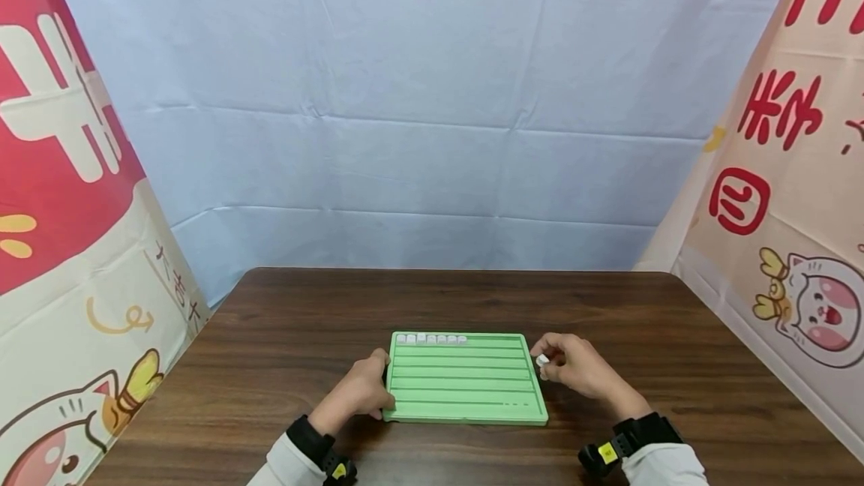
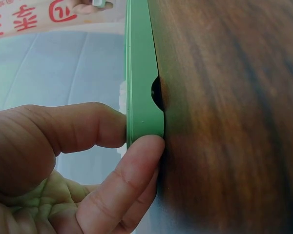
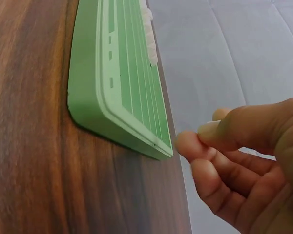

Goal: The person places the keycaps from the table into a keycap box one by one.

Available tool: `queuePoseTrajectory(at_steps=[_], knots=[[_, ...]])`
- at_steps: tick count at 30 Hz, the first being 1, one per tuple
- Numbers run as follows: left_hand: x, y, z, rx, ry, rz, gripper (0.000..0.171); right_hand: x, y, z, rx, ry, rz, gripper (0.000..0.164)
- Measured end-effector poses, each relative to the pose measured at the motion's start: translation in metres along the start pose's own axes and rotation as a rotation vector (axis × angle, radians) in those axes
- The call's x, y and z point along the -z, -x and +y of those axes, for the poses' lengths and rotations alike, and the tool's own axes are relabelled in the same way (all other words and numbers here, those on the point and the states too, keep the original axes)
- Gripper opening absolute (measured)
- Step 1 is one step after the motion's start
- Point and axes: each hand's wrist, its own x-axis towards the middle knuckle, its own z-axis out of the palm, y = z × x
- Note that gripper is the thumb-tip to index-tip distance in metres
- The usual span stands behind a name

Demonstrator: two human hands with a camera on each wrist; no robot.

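Observation:
A shallow green tray [image 1: 466, 385] with several parallel grooves lies on the table. Along its far groove, from the left corner, runs a row of small white blocks [image 1: 432, 339]. My left hand [image 1: 364, 387] grips the tray's left side; in the left wrist view its thumb and fingers [image 2: 122, 185] pinch the green edge [image 2: 144, 92]. Just off the tray's right side, my right hand [image 1: 575, 366] pinches a small white block [image 1: 542, 360] between thumb and fingertips. The right wrist view shows that block mostly hidden by the fingers [image 3: 205, 180], beside the tray's corner.
The dark wooden table [image 1: 324, 313] extends around the tray on all sides. Behind it hangs a pale blue cloth [image 1: 418, 111]. Printed cloths flank the table at left [image 1: 135, 268] and right [image 1: 783, 246].

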Motion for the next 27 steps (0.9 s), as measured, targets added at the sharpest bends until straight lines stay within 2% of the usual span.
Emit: queuePoseTrajectory(at_steps=[6, 13, 18, 21, 27], knots=[[-0.0004, 0.0001, -0.0005, 0.004, 0.005, -0.001, 0.066, 0.0001, -0.0007, -0.0021, -0.008, -0.015, -0.026, 0.021], [-0.0011, -0.0003, -0.0012, -0.01, 0.015, -0.004, 0.063, -0.0028, -0.001, -0.0062, -0.057, -0.011, 0.08, 0.025], [-0.0008, 0.0001, -0.001, -0.008, 0.005, 0.001, 0.066, -0.0038, -0.0011, -0.0063, -0.082, -0.071, 0.077, 0.017], [-0.0007, -0.0006, -0.0013, -0.007, -0.007, 0.006, 0.067, -0.0049, -0.002, -0.0049, -0.054, -0.035, 0.072, 0.013], [-0.0006, -0.0007, -0.002, -0.015, -0.002, 0.004, 0.066, -0.0095, -0.0041, -0.005, -0.042, 0.035, 0.134, 0.013]])
